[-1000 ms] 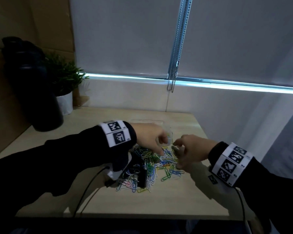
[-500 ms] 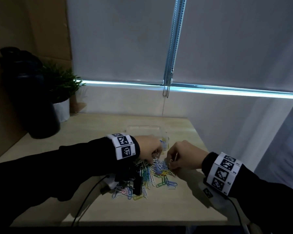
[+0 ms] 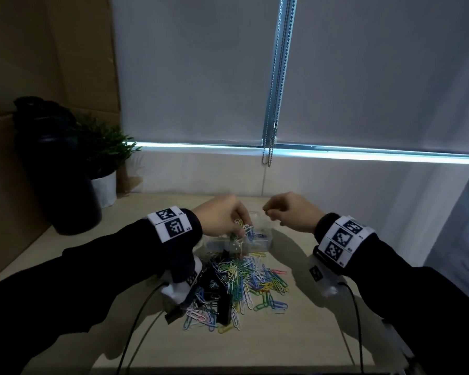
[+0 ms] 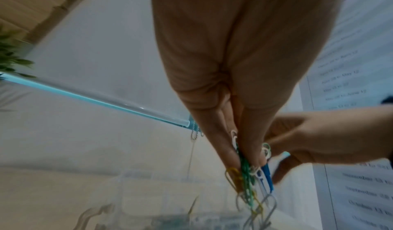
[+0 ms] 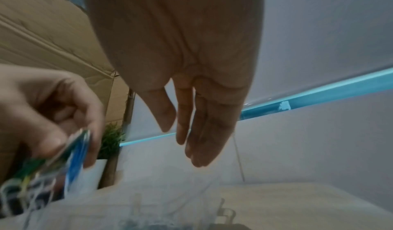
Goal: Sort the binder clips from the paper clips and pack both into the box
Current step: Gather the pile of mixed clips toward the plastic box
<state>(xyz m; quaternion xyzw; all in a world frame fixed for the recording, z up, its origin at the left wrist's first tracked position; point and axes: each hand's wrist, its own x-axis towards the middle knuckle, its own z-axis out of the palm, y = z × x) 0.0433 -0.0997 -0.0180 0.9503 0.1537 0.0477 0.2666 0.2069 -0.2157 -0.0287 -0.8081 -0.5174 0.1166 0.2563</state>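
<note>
A clear plastic box (image 3: 263, 240) stands on the table just behind a heap of coloured paper clips (image 3: 249, 277). Black binder clips (image 3: 224, 307) lie in the heap's left side. My left hand (image 3: 241, 231) hangs over the box's left part and pinches a bunch of paper clips (image 4: 248, 174) that dangle from its fingertips. My right hand (image 3: 271, 212) hovers over the box's far right side. In the right wrist view its fingers (image 5: 191, 132) point down, relaxed, and hold nothing. The box (image 5: 170, 213) shows blurred below them, with some clips inside.
A dark bottle (image 3: 54, 169) and a small potted plant (image 3: 103, 169) stand at the table's back left. A blind chain (image 3: 271, 142) hangs over the sill behind the box. Cables (image 3: 136, 320) trail from both wrists toward the table's near edge.
Both hands have risen from the heap to above the box. The left one has lifted a bunch of paper clips; the right one has gone from pinching to relaxed and empty.
</note>
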